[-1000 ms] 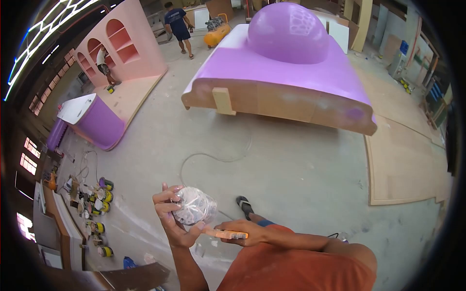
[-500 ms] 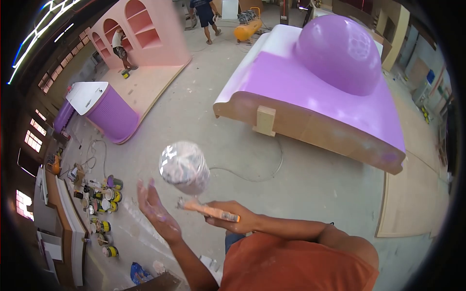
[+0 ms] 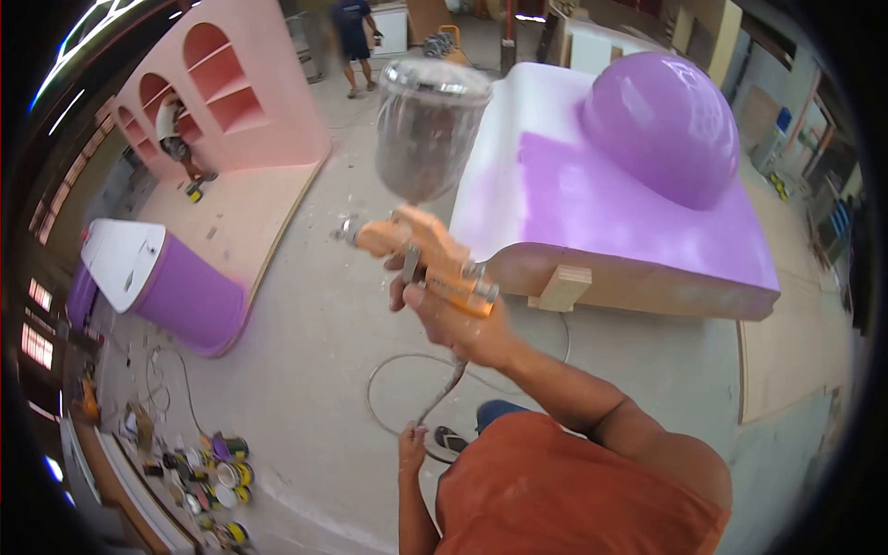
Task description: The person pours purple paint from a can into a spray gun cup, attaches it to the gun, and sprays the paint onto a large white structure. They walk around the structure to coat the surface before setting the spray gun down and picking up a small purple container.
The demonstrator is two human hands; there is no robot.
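Note:
In my right hand (image 3: 453, 319) is an orange spray gun (image 3: 430, 254), raised in front of me with its nozzle to the left. On top of the gun sits a cloudy clear cup (image 3: 430, 129) with a metallic lid. My left hand (image 3: 413, 442) is low by my body, its fingers closed round the hose (image 3: 441, 396) that hangs from the gun. Behind the gun, to the right, stands a large white and purple piece (image 3: 638, 222) with a glossy purple dome (image 3: 661, 129).
A purple counter with a white top (image 3: 125, 262) stands left, near a pink arched wall (image 3: 268, 120). One person (image 3: 173, 134) bends at that wall; another (image 3: 354, 37) stands farther back. Several paint cans (image 3: 227, 474) are at lower left. Hose loops lie on the floor.
The spray gun has risen and now shows upright with its cup. My left hand, open and raised before, has dropped and closed on the hose. The view has shifted.

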